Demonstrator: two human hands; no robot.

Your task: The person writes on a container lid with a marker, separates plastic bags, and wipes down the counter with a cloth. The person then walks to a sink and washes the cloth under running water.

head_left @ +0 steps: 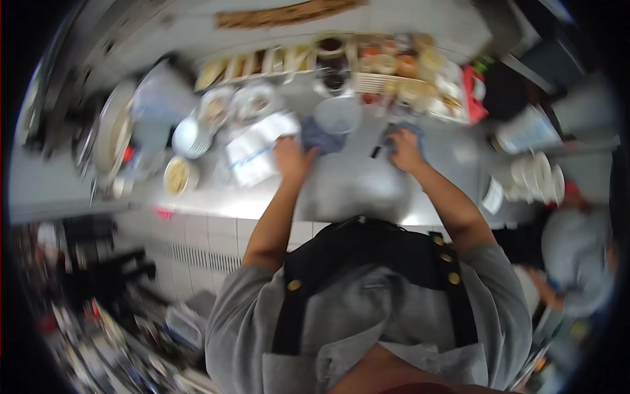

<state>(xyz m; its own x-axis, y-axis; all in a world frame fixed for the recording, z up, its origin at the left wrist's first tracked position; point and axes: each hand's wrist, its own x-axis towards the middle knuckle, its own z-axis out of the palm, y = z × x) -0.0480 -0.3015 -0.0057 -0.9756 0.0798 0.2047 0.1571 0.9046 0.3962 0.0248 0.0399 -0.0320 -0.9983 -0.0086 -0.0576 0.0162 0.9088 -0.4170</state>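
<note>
My left hand [293, 157] lies on the right edge of a white cloth or packet with a blue stripe [252, 154], its thumb spread out to the right. Beside that thumb is a crumpled dark blue cloth [321, 138], partly under a translucent round container [338, 115]. My right hand [405, 150] presses on a blue-grey cloth [415, 133], fingers curled over it. Just left of my right hand lies a slim object with a black end [378, 150]; blur hides its kind.
Along the back of the steel counter [354, 177] stand a row of ingredient tubs [256, 64] and a tray of small jars [387, 62]. Bowls, plastic bags and a tub of pale food [178, 176] are at left. Stacked white containers [535, 177] and another person [581, 256] are at right.
</note>
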